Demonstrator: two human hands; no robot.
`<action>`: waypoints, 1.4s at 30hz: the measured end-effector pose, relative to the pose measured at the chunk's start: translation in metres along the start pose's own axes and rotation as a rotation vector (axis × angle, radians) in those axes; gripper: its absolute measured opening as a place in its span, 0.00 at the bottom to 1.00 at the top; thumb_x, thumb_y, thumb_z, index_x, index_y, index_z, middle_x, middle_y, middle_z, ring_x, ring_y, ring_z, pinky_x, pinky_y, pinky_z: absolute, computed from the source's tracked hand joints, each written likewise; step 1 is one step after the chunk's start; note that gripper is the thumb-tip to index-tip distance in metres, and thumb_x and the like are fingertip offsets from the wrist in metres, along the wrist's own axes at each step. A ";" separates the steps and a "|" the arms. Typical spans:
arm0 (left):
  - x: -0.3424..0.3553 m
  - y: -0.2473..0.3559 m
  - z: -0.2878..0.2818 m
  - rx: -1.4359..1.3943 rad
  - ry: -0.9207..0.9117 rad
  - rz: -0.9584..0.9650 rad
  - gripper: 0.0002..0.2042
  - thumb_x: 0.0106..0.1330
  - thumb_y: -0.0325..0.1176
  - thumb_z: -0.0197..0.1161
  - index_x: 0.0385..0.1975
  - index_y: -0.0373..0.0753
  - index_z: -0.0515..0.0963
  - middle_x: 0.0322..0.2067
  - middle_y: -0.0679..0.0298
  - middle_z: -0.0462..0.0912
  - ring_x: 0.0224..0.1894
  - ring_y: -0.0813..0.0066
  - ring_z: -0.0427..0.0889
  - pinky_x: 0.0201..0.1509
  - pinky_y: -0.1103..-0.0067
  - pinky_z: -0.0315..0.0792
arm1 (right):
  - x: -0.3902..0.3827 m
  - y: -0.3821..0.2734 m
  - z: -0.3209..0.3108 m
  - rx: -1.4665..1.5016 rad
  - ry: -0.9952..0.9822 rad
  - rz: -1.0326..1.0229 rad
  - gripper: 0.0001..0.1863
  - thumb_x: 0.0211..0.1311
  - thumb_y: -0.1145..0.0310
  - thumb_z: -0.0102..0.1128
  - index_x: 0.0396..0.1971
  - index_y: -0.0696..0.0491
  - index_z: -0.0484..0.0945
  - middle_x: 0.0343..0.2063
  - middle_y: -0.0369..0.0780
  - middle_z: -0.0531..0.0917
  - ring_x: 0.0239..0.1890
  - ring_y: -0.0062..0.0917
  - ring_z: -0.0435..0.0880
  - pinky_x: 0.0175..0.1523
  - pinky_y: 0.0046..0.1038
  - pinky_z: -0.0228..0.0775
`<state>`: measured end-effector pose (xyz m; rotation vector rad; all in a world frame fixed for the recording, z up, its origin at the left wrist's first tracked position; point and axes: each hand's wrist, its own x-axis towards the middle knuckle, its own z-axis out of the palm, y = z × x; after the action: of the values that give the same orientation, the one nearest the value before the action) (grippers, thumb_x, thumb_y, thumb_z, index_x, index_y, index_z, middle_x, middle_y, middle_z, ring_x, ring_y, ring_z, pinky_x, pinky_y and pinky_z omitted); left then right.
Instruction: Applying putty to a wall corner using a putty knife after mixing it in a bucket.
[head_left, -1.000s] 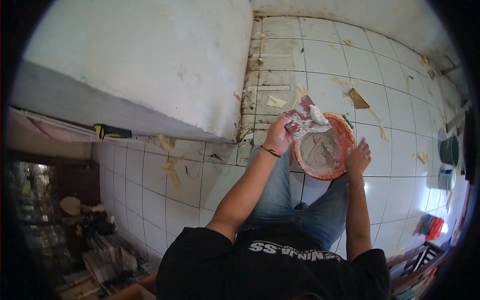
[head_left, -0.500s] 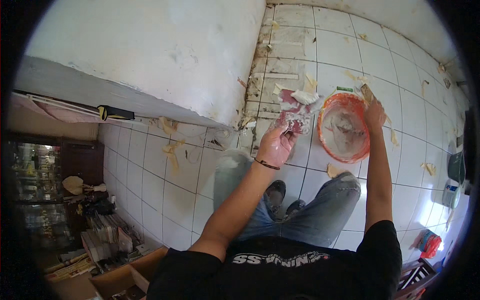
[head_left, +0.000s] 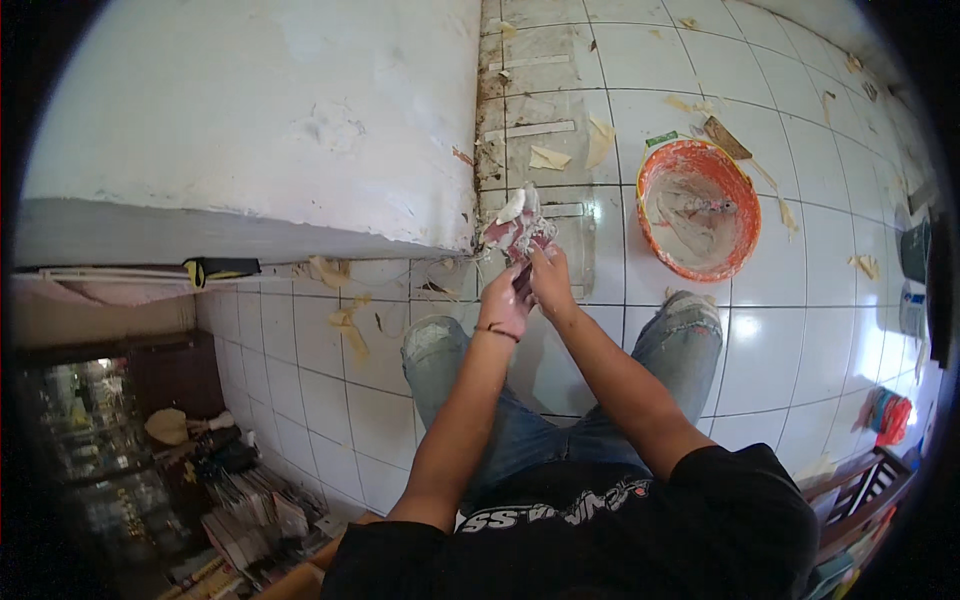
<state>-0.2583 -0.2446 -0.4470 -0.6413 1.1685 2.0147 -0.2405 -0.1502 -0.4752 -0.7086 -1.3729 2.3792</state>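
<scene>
In front of the wall corner, my left hand (head_left: 508, 303) is closed round the lower end of a dark red putty spreader (head_left: 497, 236). A thick lump of wet white putty (head_left: 517, 207) covers much of its face. My right hand (head_left: 550, 277) is against my left, its fingers closed at the spreader's near right edge; the exact grip is partly hidden. Right of both hands stands an orange bucket (head_left: 752, 220), smeared inside and partly filled with pale putty (head_left: 690, 235). A small object coated in putty, its kind unclear, shows inside it.
A flat brown piece (head_left: 726, 138) lies beyond the bucket. Torn yellowish scraps (head_left: 550, 158) are scattered over the white tiled floor (head_left: 790, 350). A white wall (head_left: 250, 120) rises at left, with loose wires at its foot. Stacked papers and a cabinet fill the lower left.
My right hand has left the bucket's far right side and come over to my left hand. The spreader has shifted left and nearer the wall corner. The view has shifted as well.
</scene>
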 end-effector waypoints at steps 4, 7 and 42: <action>-0.021 0.038 -0.056 0.271 0.235 0.316 0.09 0.61 0.39 0.55 0.35 0.42 0.74 0.30 0.66 0.77 0.32 0.75 0.75 0.31 0.78 0.67 | 0.056 0.065 0.006 -0.215 0.130 -0.139 0.10 0.61 0.70 0.48 0.28 0.60 0.75 0.23 0.43 0.79 0.27 0.34 0.78 0.34 0.33 0.68; -0.032 0.136 -0.119 0.238 0.492 0.717 0.10 0.63 0.37 0.52 0.41 0.42 0.73 0.38 0.68 0.75 0.39 0.79 0.72 0.42 0.78 0.66 | 0.079 0.093 0.037 -0.554 0.165 -0.261 0.09 0.58 0.70 0.49 0.29 0.60 0.76 0.25 0.51 0.79 0.30 0.46 0.79 0.38 0.40 0.70; -0.027 0.374 -0.055 0.152 0.362 2.056 0.19 0.61 0.43 0.45 0.47 0.40 0.58 0.53 0.58 0.59 0.56 0.68 0.60 0.64 0.65 0.56 | 0.104 0.120 0.087 -0.348 -0.013 0.162 0.18 0.53 0.62 0.51 0.35 0.62 0.78 0.34 0.54 0.80 0.40 0.40 0.80 0.47 0.35 0.69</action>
<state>-0.5290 -0.4292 -0.2554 0.8422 2.7359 3.1772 -0.3774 -0.2213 -0.5701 -0.9265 -1.8238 2.2873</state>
